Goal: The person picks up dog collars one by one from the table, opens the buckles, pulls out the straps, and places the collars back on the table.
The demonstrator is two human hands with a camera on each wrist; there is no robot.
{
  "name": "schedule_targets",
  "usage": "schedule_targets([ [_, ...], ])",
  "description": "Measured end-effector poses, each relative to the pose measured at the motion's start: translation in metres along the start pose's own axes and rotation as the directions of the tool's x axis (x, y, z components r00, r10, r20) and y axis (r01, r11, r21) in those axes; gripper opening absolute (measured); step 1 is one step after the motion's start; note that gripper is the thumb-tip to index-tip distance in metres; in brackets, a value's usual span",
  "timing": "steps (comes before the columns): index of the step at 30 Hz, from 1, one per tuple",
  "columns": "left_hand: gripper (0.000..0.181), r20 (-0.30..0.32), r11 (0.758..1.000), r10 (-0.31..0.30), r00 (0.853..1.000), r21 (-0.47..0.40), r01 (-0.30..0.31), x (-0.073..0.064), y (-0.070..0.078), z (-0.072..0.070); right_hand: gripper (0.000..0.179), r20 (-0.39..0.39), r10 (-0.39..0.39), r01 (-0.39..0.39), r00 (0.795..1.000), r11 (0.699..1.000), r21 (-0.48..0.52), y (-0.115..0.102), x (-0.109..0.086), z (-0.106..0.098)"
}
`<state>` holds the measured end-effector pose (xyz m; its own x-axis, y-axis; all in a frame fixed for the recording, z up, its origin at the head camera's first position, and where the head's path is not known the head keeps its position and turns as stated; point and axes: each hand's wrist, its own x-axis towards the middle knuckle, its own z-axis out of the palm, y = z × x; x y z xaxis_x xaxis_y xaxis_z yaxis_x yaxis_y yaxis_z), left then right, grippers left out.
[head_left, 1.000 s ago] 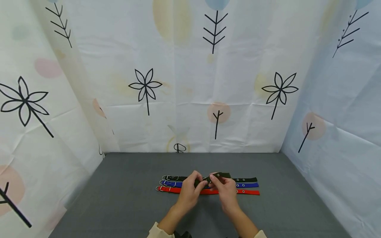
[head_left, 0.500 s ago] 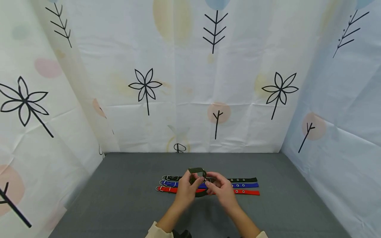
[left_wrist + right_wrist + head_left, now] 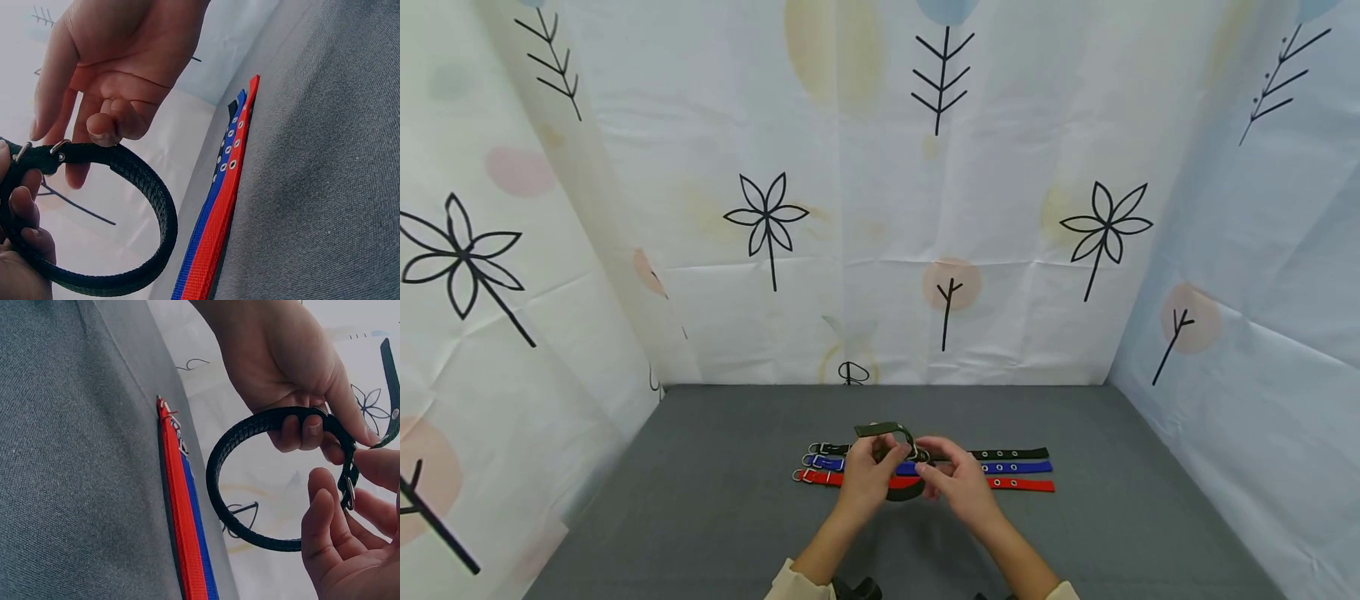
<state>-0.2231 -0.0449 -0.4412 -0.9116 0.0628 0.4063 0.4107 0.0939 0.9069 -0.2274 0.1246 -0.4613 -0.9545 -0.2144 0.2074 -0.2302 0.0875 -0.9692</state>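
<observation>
A dark green dog collar (image 3: 906,493), bent into a loop with a metal buckle and ring, is held up off the table between both hands. My left hand (image 3: 867,482) pinches the strap beside the buckle, and other fingers curl inside the loop in the right wrist view. The collar's free end (image 3: 390,381) stands out past the left thumb. With thumb and fingers, my right hand (image 3: 964,485) holds the collar at its metal ring (image 3: 60,147). Part of the buckle is hidden by the fingers.
Beneath the hands, a black collar (image 3: 1022,453), a blue collar (image 3: 1026,467) and a red collar (image 3: 1026,484) lie side by side, buckles to the left. The grey tabletop (image 3: 737,533) meets patterned cloth walls (image 3: 880,317) at the back and sides.
The collar's free end has swung from pointing right to pointing left, and a round loop now hangs below the hands. The three collars on the table have not moved.
</observation>
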Motion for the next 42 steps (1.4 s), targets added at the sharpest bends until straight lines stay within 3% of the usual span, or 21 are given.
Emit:
schedule_targets([
  [18, 0.014, 0.021, 0.995, 0.078, 0.997, -0.066, -0.076, 0.001, -0.008, 0.0, 0.036, 0.029, -0.011, 0.014, 1.0, 0.995, -0.095, 0.003, -0.002, -0.003],
  [32, 0.014, -0.004, 0.995, 0.057, 0.998, -0.078, -0.057, 0.0, -0.005, -0.002, 0.036, 0.013, -0.007, 0.01, 1.0, 0.973, -0.233, 0.013, -0.002, -0.005],
  [36, 0.013, -0.035, 0.994, 0.068, 0.997, -0.081, -0.07, -0.001, -0.004, -0.002, 0.036, 0.006, -0.016, 0.017, 1.0, 0.967, -0.254, 0.016, -0.001, -0.005],
  [42, 0.015, -0.129, 0.991, 0.084, 0.988, -0.093, -0.097, 0.0, -0.002, -0.002, 0.036, -0.003, -0.012, 0.011, 1.0, 0.955, -0.295, 0.025, -0.003, -0.008],
])
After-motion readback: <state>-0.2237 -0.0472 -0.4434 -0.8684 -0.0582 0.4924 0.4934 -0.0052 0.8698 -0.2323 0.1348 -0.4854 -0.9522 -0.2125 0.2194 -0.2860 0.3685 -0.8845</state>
